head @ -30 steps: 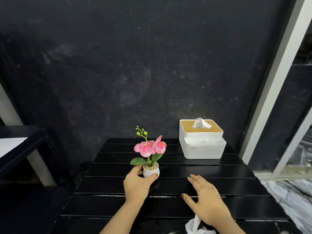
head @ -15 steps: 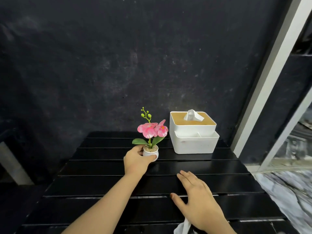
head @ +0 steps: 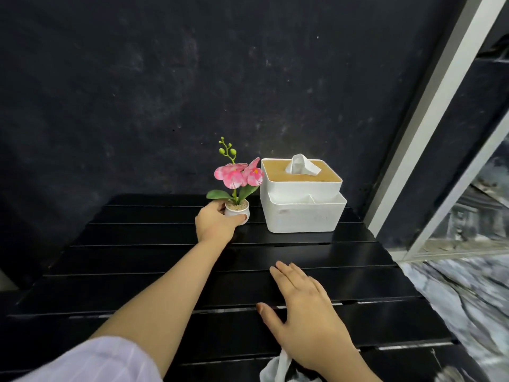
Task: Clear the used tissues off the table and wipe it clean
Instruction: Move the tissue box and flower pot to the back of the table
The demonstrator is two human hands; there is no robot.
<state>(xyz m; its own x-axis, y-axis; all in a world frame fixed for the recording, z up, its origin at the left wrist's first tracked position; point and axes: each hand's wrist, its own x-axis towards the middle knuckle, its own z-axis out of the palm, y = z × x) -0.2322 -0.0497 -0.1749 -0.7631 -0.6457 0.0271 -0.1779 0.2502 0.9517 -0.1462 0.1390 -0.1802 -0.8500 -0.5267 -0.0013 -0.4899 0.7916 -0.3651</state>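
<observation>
We see the left hand [head: 214, 224] wrapped around a small white pot [head: 237, 209] holding a pink artificial orchid [head: 239, 176], just left of the white tissue box [head: 301, 198] at the far side of the black slatted table [head: 137, 260]. Our right hand [head: 305, 315] lies flat and open on the slats, fingers spread, gripping nothing. A crumpled white tissue [head: 278, 369] sits under its wrist at the near edge.

Black slatted table [head: 137, 260]. In left hand [head: 213, 224]: white pot [head: 238, 209], pink flowers [head: 238, 175], green leaves. Just right of grip: white box [head: 301, 213] w/ tan lid.
</observation>
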